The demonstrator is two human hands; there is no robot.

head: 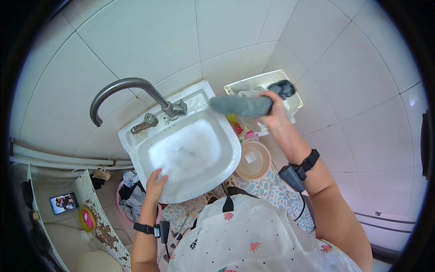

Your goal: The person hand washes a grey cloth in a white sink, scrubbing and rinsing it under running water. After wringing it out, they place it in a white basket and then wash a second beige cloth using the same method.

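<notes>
My right hand (pixel 274 110) grips the end of a long grey fabric item (pixel 239 106), probably a sock, holding it in the air between the sink and a cream plastic rack. Slight blur softens its outline. Over the near left rim of the white ceramic sink (pixel 235 149), my left hand (pixel 157 183) has its fingers apart and nothing in them. Foamy, cloudy water (pixel 185 146) fills the basin, so its bottom is hidden. Inside the cream rack (pixel 254 78) lie pale cloth (pixel 247 90) and a dark bundled cloth (pixel 282 89), partly behind my right hand.
A gooseneck faucet (pixel 124 81) arches over the sink's back left, beside a corroded tap (pixel 144 124). Below right stands a beige basin (pixel 254 171); below left, a pink tub (pixel 119 204) of clothes. A phone (pixel 64 203) lies near a rusty perforated panel (pixel 105 234).
</notes>
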